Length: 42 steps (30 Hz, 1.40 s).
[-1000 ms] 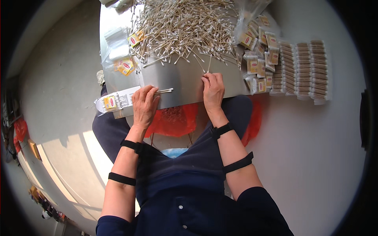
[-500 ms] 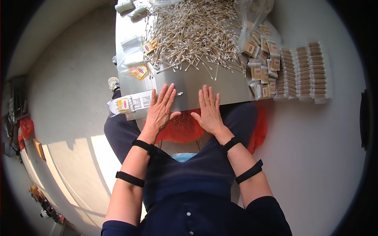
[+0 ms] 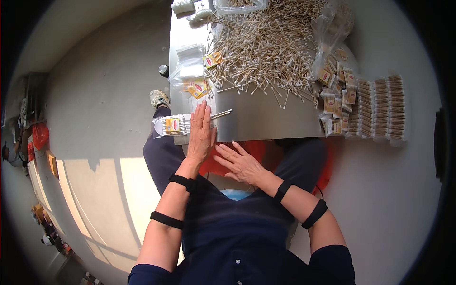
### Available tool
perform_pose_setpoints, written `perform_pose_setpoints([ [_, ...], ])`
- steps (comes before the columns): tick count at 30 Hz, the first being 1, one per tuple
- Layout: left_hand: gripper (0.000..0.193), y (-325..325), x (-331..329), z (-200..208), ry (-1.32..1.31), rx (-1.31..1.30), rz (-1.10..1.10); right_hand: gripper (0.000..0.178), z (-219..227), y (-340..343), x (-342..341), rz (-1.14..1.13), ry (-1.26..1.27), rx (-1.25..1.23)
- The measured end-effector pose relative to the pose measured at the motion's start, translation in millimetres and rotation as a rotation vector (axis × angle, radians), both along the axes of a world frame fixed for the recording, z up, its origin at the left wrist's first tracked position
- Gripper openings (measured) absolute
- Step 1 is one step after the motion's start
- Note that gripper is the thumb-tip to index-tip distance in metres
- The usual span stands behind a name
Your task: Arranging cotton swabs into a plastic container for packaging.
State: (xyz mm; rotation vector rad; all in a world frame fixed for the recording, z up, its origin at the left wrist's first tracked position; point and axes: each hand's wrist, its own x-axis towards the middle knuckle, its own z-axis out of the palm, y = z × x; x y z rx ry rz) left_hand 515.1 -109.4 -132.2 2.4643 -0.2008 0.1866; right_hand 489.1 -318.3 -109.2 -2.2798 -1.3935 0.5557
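Note:
My left hand (image 3: 200,134) lies flat with fingers together at the near left edge of a metal table (image 3: 266,118), next to a clear packet of cotton swabs (image 3: 172,126) and a small bunch of loose swabs (image 3: 221,114). My right hand (image 3: 239,164) is off the table, fingers spread, over my lap above something red (image 3: 251,148). It holds nothing. A large heap of wooden cotton swabs (image 3: 266,45) covers the far part of the table.
Rows of filled swab packets (image 3: 380,107) sit at the table's right edge, with small labelled packets (image 3: 335,102) beside them. Empty clear bags and yellow labels (image 3: 194,85) lie at the left. A shoe (image 3: 159,98) shows on the grey floor.
Both hands have drawn back from the table's middle. The right hand has dropped off the edge to my lap, and the left has slid to the packet at the left corner.

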Motion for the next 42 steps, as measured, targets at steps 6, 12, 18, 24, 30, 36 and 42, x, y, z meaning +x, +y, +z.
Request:
perform_pose_setpoints([
  [6,0.041,-11.4,-62.9,28.0,0.062,-0.057,0.162,0.038,20.3,33.9,77.3,-0.615,-0.195,0.364],
  [12,0.036,11.1,-66.4,50.7,0.118,-0.060,0.140,0.023,-29.0,45.3,114.0,-0.578,-0.189,0.481],
  [18,0.098,59.7,-52.5,37.5,0.229,0.380,0.204,0.013,-41.6,25.9,108.5,-0.695,-0.100,0.627],
  [24,0.107,70.2,-45.1,21.2,0.364,0.591,0.115,0.010,-46.3,21.9,107.3,-0.711,-0.061,0.653],
  [30,0.110,68.3,-47.8,17.2,0.442,0.623,0.065,0.008,-46.7,23.7,105.2,-0.712,-0.095,0.654],
  [36,0.110,66.1,-46.2,23.2,0.483,0.643,0.062,0.008,-49.9,25.9,103.5,-0.718,-0.113,0.668],
  [42,0.111,70.7,-43.1,22.3,0.427,0.661,0.084,0.008,-49.1,28.1,102.2,-0.727,-0.117,0.682],
])
